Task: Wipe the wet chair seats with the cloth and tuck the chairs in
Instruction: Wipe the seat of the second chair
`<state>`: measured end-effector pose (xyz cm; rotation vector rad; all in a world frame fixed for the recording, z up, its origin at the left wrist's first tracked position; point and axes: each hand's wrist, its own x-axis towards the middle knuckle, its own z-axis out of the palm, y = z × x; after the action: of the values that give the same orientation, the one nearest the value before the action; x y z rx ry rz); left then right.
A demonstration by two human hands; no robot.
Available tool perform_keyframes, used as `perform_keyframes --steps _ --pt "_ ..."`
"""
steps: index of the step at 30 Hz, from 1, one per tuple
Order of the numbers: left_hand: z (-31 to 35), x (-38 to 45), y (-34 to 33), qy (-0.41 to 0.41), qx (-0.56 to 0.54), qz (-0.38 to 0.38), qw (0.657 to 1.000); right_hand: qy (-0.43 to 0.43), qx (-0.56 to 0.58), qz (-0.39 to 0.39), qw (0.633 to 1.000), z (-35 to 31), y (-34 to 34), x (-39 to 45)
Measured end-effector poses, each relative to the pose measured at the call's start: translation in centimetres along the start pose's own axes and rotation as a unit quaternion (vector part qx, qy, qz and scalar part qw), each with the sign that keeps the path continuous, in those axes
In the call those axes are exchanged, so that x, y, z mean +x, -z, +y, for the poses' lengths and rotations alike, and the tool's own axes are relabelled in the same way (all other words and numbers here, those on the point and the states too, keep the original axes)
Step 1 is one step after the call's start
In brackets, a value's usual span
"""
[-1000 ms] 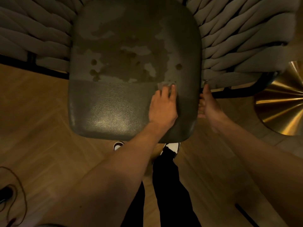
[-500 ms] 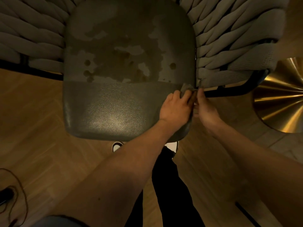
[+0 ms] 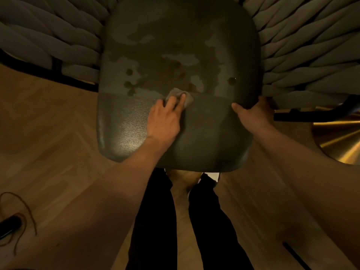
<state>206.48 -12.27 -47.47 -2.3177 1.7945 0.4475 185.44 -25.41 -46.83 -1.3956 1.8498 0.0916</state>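
While the left hand point(image 3: 165, 119) presses flat fingers on a small grey cloth point(image 3: 180, 98) at the centre of the dark chair seat point(image 3: 136, 125), the right hand point(image 3: 253, 112) grasps the seat's edge at 3 o'clock; wet patches point(image 3: 175, 63) lie toward 12 o'clock.
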Motion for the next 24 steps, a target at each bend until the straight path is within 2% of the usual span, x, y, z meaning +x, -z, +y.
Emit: perform_keyframes --steps 10,17,20,24 --pt "-9.6 -1.4 -0.1 0.085 0.015 0.024 0.996 -0.025 -0.027 0.022 0.999 -0.3 -0.4 0.6" --pt "-16.4 -2.5 -0.6 0.157 0.005 0.076 0.985 -0.041 -0.044 0.018 0.998 0.0 -0.4 1.3" --pt "-18.6 -2.5 -0.7 0.2 -0.041 0.097 0.974 -0.049 -0.048 0.014 0.998 0.0 -0.3 1.9" --pt "-18.7 -1.7 -0.1 0.265 -0.141 0.158 0.941 -0.047 -0.044 0.01 0.998 0.5 -0.3 2.2"
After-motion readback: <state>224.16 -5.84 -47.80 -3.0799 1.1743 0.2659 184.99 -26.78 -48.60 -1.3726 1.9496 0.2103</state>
